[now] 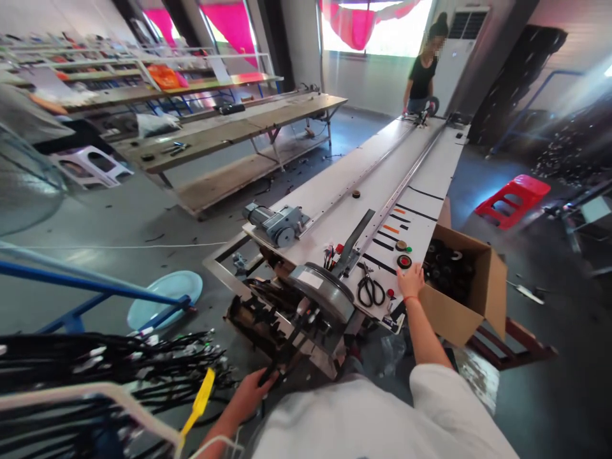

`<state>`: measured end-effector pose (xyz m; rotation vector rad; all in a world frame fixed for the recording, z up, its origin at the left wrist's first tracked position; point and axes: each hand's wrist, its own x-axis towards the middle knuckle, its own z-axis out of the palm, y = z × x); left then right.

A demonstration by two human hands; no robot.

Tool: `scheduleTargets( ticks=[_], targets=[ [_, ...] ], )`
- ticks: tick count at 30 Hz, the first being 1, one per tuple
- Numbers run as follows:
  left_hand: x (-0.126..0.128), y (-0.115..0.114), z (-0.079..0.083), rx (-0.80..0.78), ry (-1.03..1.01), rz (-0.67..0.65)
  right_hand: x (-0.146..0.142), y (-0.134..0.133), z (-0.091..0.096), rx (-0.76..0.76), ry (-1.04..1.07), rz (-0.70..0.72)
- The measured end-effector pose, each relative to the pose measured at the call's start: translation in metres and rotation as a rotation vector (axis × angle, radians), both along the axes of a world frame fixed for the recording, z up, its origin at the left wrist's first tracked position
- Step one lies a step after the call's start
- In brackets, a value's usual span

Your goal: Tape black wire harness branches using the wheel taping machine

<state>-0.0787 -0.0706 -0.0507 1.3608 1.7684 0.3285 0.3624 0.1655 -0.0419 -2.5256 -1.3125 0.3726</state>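
Note:
At the lower middle, my left hand is closed around the end of a long black bar. The bar runs up toward a round grey drum at the near end of the long white table. My right hand lies on the table's right edge with its fingers stretched out, beside a roll of black tape. I cannot tell whether the fingertips touch the roll. To its left are black-handled scissors and a small red object. Black tape strips lie farther up the table.
A cardboard box of black rolls stands against the table's right side. Left of the drum sits a grey motor. Black cable bundles hang at lower left. A red stool stands at right. Another person stands at the far end.

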Motion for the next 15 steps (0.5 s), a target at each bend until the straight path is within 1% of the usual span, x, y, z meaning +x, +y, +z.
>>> scheduleTargets(
  ticks=[2,4,5,6,8,10,12,15],
  targets=[
    [0.005,0.013,-0.001,-0.015,-0.074,-0.054,-0.021,-0.037,-0.012,0.02,0.032,-0.114],
    [0.021,0.036,0.006,0.033,-0.164,-0.081,-0.038,-0.063,-0.019,0.01,0.08,-0.173],
    [0.032,0.05,0.012,0.071,-0.193,-0.071,-0.043,-0.071,-0.02,0.007,0.095,-0.177],
    [0.043,0.063,0.019,0.078,-0.226,-0.084,-0.047,-0.075,-0.019,0.005,0.106,-0.174],
    [0.063,0.085,0.034,0.054,-0.267,-0.036,-0.047,-0.077,-0.013,-0.022,0.127,-0.169],
    [0.073,0.097,0.042,0.024,-0.229,0.002,-0.043,-0.074,-0.01,-0.045,0.123,-0.166],
    [0.074,0.098,0.044,0.053,-0.185,-0.004,-0.039,-0.071,-0.013,-0.027,0.07,-0.161],
    [0.066,0.089,0.042,0.102,-0.122,-0.043,-0.037,-0.069,-0.02,-0.003,0.04,-0.145]
  ],
)
